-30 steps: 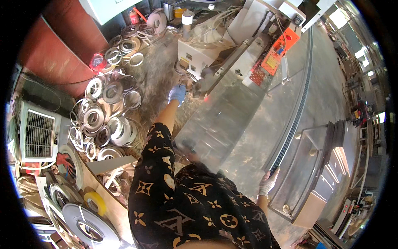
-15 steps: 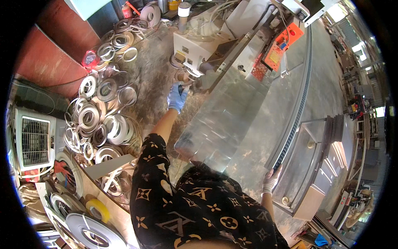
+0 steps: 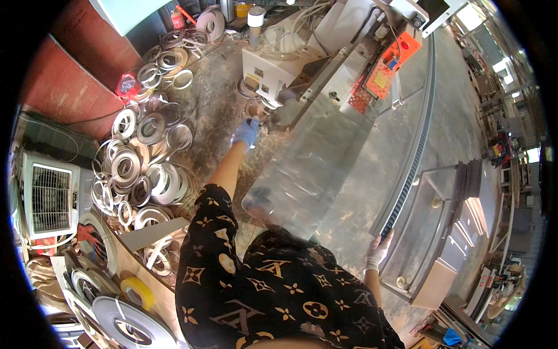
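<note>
My blue-gloved left hand (image 3: pixel 246 132) presses the glossy grey panel (image 3: pixel 325 157) at its far edge — finger spread unclear. My white-gloved right hand (image 3: pixel 378 251) grips its near-right edge — fingers curled on it.

A large grey rectangular panel (image 3: pixel 314 157) lies ahead of the person, between the left hand (image 3: pixel 246 132) at its far left edge and the right hand (image 3: pixel 378 251) at its near right corner. Coiled rolls of edge banding (image 3: pixel 145 168) lie on the floor to the left, and a white boxy machine (image 3: pixel 273 72) stands beyond the panel.
</note>
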Available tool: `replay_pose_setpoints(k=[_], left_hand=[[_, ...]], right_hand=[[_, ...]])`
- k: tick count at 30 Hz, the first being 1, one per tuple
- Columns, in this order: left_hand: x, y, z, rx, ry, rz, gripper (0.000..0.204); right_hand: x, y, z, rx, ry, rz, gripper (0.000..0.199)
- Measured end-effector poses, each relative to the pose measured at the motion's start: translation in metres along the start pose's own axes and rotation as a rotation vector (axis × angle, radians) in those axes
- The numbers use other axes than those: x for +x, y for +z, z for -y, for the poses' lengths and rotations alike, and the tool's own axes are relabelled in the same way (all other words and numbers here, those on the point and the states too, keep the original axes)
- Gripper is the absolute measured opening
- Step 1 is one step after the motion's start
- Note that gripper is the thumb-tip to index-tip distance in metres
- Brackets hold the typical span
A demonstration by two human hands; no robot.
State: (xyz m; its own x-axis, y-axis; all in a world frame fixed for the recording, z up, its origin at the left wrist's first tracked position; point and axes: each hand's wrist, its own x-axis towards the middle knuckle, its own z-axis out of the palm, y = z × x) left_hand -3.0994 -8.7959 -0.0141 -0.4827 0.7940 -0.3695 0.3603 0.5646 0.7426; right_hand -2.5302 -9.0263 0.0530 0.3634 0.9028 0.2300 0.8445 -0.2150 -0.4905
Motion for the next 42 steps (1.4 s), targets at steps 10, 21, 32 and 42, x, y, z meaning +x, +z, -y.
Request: replay_pose_setpoints(k=[10, 21, 32, 42], left_hand=[[0.001, -0.035, -0.045, -0.145, -0.492, 0.482, 0.042], [0.003, -0.008, -0.01, -0.239, 0.002, 0.28, 0.059], [0.03, 0.042, -0.033, -0.236, -0.227, 0.272, 0.032], [0.057, 0.004, -0.088, 0.221, 0.359, -0.247, 0.051]], right_hand=[[-0.003, -0.002, 0.013, -0.042, 0.029, -0.028, 0.058], [-0.003, -0.002, 0.005, -0.027, 0.036, -0.032, 0.058], [-0.012, 0.0, 0.001, -0.034, 0.056, -0.078, 0.06], [0.032, -0.016, 0.015, 0.396, 0.174, 0.159, 0.057]])
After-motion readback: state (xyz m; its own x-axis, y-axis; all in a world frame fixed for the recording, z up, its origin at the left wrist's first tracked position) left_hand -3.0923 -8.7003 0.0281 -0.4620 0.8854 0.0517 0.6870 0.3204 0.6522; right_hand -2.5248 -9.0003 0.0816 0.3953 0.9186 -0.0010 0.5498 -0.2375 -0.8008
